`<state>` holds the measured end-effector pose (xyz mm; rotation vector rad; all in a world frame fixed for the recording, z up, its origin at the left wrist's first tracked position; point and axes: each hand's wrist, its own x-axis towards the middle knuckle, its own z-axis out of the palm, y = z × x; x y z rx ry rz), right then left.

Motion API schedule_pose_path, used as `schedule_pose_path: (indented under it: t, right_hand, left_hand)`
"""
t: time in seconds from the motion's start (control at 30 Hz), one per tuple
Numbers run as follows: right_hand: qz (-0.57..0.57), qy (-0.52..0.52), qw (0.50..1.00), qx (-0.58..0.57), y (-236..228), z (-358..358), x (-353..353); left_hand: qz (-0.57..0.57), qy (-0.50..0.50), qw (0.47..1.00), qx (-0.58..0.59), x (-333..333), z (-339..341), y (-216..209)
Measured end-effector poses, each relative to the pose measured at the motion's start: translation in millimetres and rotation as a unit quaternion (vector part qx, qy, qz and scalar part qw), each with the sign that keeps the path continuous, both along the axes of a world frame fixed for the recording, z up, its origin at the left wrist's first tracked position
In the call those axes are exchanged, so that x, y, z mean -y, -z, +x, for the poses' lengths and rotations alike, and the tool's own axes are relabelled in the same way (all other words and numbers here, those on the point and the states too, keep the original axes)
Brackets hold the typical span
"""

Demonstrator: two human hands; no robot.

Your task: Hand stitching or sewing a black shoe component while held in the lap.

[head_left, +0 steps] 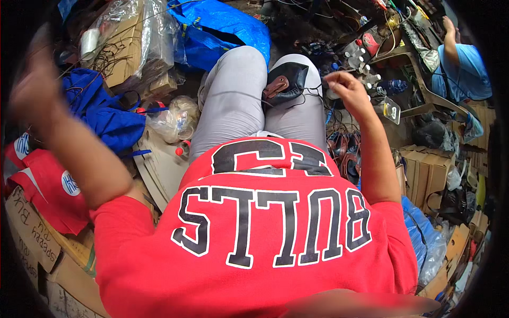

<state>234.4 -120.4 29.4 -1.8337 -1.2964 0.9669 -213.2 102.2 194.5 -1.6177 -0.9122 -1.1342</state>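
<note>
A black leather shoe (297,79) with a brown panel with small holes lies on my right thigh. Dark thread (312,91) trails from it on the right, and another thin strand crosses my left thigh. Just right of the shoe, my right hand (352,94) is raised with its fingers pinched at the thread's end. Far out to the left, my left hand (34,93) is lifted and smeared by motion, so its fingers and anything in them cannot be made out.
A blue plastic sheet (228,32) lies beyond my knees, with blue cloth (106,111) and red bags (50,185) at left. Plastic bottles (360,61), a metal frame (419,79) and cardboard (424,169) crowd the right. Another person's blue-clothed body (461,74) shows at far right.
</note>
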Motion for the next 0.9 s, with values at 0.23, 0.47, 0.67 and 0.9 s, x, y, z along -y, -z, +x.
schedule_pose_path:
  t: [0.23, 0.47, 0.67, 0.9]
  right_hand:
    - [0.011, 0.073, 0.994, -0.078, 7.4, -16.1, 23.2]
    - [0.042, -0.050, 0.996, 0.056, -40.8, -38.4, -8.0]
    - [-0.169, -0.173, 0.937, 0.252, -56.2, -54.3, -38.4]
    - [-0.148, -0.176, 0.957, 0.174, -38.4, -41.8, -17.5]
  left_hand:
    - [-0.590, 0.410, 0.671, -0.187, 111.1, 157.7, 163.1]
    - [-0.765, 0.290, 0.553, -0.158, 60.1, 137.1, 133.2]
    - [-0.643, 0.448, 0.619, -0.053, 54.1, 199.4, 144.4]
    - [-0.717, 0.484, 0.489, -0.111, 86.0, 268.8, 194.9]
